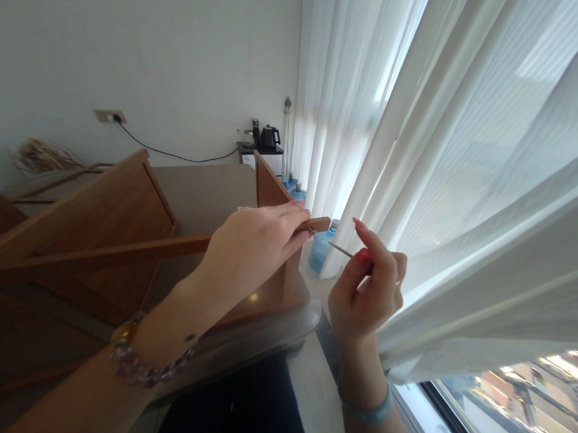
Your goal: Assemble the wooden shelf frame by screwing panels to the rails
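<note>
My left hand (253, 240) reaches across from the left, its fingers closed round the end of a wooden bar (321, 224). That bar belongs to a brown wooden piece of furniture (103, 222) with panels and rails, lying on a table. My right hand (369, 285) is raised just right of the bar's end, pinching a thin metal rod (341, 249). The rod's tip points left toward the bar, with a gap between them. The rod's other end is hidden in my fingers, so its kind is unclear.
The rounded edge of the table (309, 315) is close in front of me. White curtains (443, 152) hang along the right side. Blue water jugs (320, 250) stand on the floor beyond. At the back, a black kettle (269, 137) sits on a small cabinet by a cable (177, 157).
</note>
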### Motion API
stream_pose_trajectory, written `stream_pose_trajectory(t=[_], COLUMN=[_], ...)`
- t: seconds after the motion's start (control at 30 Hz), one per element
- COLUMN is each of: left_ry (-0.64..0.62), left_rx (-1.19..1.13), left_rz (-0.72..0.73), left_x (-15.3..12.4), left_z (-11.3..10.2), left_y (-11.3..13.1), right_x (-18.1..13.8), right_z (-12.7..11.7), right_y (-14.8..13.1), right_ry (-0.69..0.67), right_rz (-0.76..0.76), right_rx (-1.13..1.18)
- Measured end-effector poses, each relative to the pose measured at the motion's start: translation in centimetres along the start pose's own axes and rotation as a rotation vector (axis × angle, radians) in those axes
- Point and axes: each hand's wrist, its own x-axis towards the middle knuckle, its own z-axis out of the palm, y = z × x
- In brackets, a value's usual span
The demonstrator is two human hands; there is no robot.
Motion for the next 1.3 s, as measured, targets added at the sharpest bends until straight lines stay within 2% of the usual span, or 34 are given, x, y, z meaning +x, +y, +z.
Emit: stream_pose_trajectory(t=[0.23,0.43,0.6,0.87,1.0,1.2,1.3], left_ry=[-0.028,-0.042,-0.041,-0.036,-0.076,-0.100,-0.100], left_rx=[-0.041,-0.078,-0.070,-0.041,-0.018,0.005,0.005], left_rz=[-0.011,-0.028,-0.036,-0.012,-0.033,-0.030,-0.006], left_x=[0.1,0.1,0.1,0.0,0.1,0.1,0.1], left_z=[-0.1,-0.1,-0.2,0.0,-0.1,-0.3,-0.4], left_y=[-0.1,0.0,0.2,0.1,0.1,0.3,0.2], right_x=[0.5,0.0,1.0,2.9,3.9,6.2,7.3], right_z=[1.3,1.0,0.0,-1.3,-2.2,-3.4,-3.9], right_y=[-0.3,-0.5,-0.8,0.0,0.1,-0.4,-0.6], right_ry=[-0.076,-0.122,-0.312,-0.540,-0.619,-0.687,-0.678], right_rz=[-0.096,-0.165,-0.271,-0.281,-0.294,-0.534,-0.652], right_rx=[-0.033,-0.153,-0.220,-0.153,-0.249,-0.435,-0.513])
